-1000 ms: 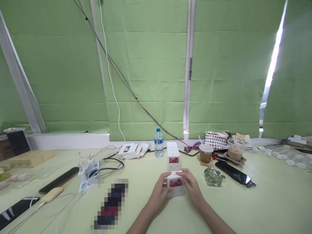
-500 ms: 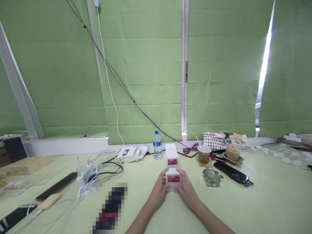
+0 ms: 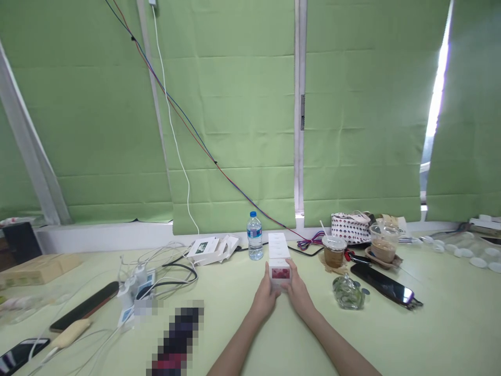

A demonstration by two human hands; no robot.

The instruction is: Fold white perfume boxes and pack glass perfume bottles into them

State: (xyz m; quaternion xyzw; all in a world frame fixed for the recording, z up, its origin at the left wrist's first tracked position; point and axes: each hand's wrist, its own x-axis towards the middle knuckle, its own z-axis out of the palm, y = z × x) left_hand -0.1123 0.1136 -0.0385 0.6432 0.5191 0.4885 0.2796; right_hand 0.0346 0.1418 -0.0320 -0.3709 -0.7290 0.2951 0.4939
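A small white box (image 3: 281,273) with a reddish picture on its front is held between my two hands. My left hand (image 3: 266,296) closes on the box's left side, and my right hand (image 3: 299,292) closes on its right side. Directly behind it, a row of similar white boxes (image 3: 278,245) runs away from me. The held box looks in line with the row's near end; whether they touch I cannot tell.
Behind the row's left side stands a water bottle (image 3: 255,237). To the right are a glass jar (image 3: 348,292), a lidded drink cup (image 3: 334,253) and a black hair clipper (image 3: 383,284). Cables and a power strip (image 3: 127,313) lie left, near flat white cartons (image 3: 213,249).
Both hands have pushed the white box forward, closing the gap to the row of boxes behind it. The camera view has shifted slightly.
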